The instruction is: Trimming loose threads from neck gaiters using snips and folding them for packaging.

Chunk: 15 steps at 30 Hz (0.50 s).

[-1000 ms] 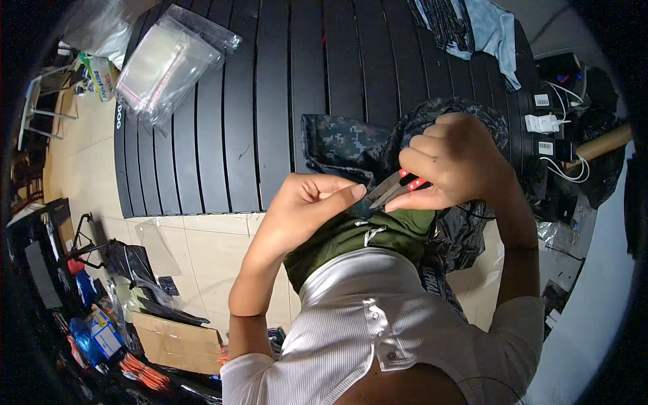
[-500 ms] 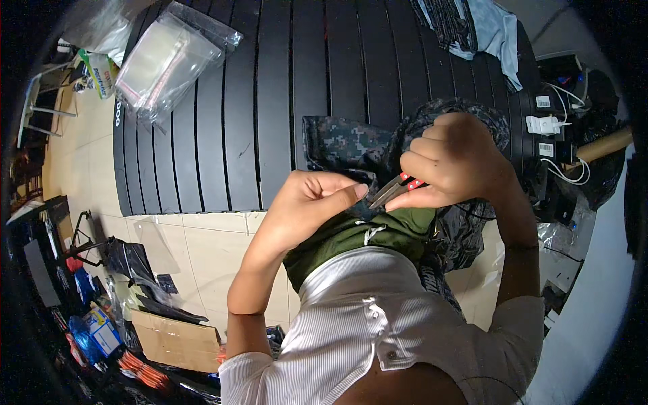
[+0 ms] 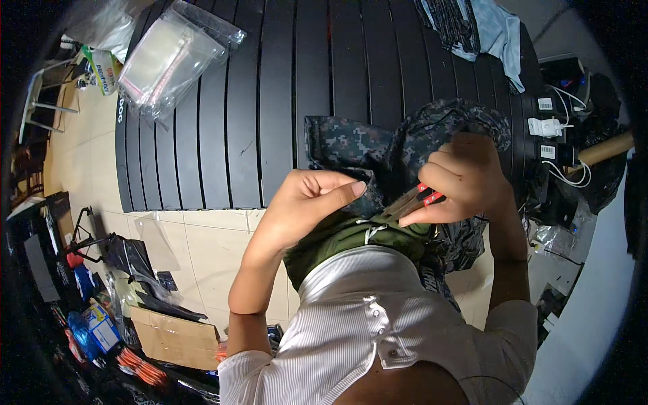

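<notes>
1. Here, left hand (image 3: 300,208) pinches camouflage cloth (image 3: 347,140) between thumb and forefinger.
2. Cloth lies between and beyond both hands, on black table (image 3: 277,145).
3. Red-handled snips (image 3: 405,200): long axis slants lower-left, toward the body.
4. Right hand (image 3: 466,181) grips snips.

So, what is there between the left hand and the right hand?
The head view shows digital camouflage fabric and the blades of red-handled snips in the right hand.
</notes>
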{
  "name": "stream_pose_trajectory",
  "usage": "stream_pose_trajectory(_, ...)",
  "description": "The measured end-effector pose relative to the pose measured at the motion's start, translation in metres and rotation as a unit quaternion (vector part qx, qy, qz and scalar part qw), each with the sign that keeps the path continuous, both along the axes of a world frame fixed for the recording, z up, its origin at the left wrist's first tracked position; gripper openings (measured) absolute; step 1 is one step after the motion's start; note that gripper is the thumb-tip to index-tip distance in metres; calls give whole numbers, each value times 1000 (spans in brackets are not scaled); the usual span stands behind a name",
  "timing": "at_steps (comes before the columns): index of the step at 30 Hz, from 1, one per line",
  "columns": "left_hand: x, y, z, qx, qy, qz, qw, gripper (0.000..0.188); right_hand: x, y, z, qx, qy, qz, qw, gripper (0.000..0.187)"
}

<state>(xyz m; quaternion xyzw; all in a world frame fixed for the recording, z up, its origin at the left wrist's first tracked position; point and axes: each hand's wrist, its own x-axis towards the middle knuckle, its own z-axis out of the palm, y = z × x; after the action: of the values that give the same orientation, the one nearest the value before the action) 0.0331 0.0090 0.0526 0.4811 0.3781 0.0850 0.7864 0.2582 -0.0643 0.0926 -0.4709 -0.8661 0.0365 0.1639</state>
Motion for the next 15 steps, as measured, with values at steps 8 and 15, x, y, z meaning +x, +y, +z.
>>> stream_pose_trajectory(8, 2, -3, -1, -6, -22, 7, 1000, 14, -5, -5, -5, 4, 10, -64, 998, 49)
stream_pose_trajectory(15, 1, -4, -1, -13, -6, -3, 1000, 16, -12, -2, -7, 8, -27, -51, 998, 48)
